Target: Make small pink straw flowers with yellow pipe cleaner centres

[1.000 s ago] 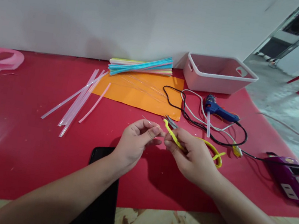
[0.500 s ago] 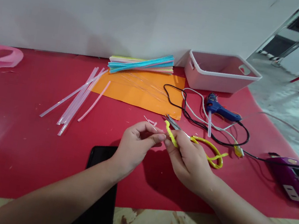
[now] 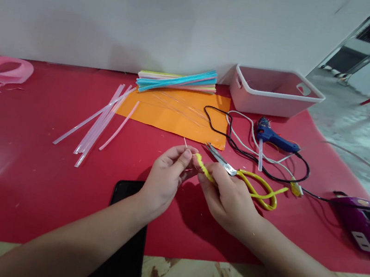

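Near the scissors [image 3: 230,168], the left hand [image 3: 163,179] pinched a thin pale stick [image 3: 185,143]; the right hand [image 3: 233,200] gripped the yellow fuzzy strip [image 3: 203,168], likely light, bendable, best held mid-length.

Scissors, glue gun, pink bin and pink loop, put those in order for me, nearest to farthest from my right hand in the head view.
1. Scissors, just past your right hand.
2. Glue gun, farther out, to the right.
3. Pink bin, behind the glue gun.
4. Pink loop, away at the far left.
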A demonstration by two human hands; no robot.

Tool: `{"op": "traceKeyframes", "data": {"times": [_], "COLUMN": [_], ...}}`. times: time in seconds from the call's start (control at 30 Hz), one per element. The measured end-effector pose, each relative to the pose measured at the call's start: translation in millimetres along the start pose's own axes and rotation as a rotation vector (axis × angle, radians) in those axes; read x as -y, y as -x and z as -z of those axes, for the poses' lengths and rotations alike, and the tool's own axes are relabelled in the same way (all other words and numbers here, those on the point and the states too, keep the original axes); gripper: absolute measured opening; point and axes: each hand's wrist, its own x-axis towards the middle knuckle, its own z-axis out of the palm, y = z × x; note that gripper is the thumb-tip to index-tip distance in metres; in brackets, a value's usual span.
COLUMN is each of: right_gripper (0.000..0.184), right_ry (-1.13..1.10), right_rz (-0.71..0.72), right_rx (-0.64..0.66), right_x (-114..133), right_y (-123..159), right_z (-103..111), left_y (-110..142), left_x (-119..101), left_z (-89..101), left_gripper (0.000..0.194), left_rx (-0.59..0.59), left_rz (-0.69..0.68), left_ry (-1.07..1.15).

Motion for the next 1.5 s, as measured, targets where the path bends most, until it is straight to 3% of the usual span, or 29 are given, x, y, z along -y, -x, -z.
{"op": "traceKeyframes", "data": {"times": [0.17,0.37,0.63,0.77,1.0,1.2,1.37,1.5], "right_gripper": [0.019,0.012,0.008,0.007,0.009,0.016,0.007,0.009], "right_ry": [-0.168,-0.141,0.034,-0.007,-0.071,-0.084,-0.016,0.033], "right_rz": [0.068,0.165,0.203,0.201,0.186,0.166,0.121,0.297], "right_rx": [-0.05,-0.09,-0.113,-0.119,-0.116,-0.079,-0.081,-0.159], "right_x": [-5.3,-17.0,-35.4,-34.9,-31.0,-35.9,-40.4,-31.2], "right_y": [-3.2,-8.8,-15.4,-15.6,-13.8,-15.5,-18.1,-13.3], "right_z": [11.8,22.3,33.1,34.0,31.8,30.9,33.5,33.2], "left_y": [3.0,8.5,21.0,17.7,12.7,11.3,16.9,19.6], "left_x": [-6.6,-0.8,-2.7,-2.2,-4.2,-6.0,-4.6,-0.2], "left_z": [3.3,7.9,7.1,8.5,5.3,5.2,6.0,5.7], "left_gripper": [0.01,0.014,0.018,0.013,0.014,0.013,0.012,0.014], "left_rx": [-0.063,0.041,0.247,0.249,0.129,0.218,0.404,0.385], "left_rz": [-0.052,-0.005,-0.192,-0.212,-0.086,-0.041,-0.11,-0.156], "left_ry": [-0.207,-0.475,-0.898,-0.872,-0.78,-0.69,-0.953,-1.186]}}
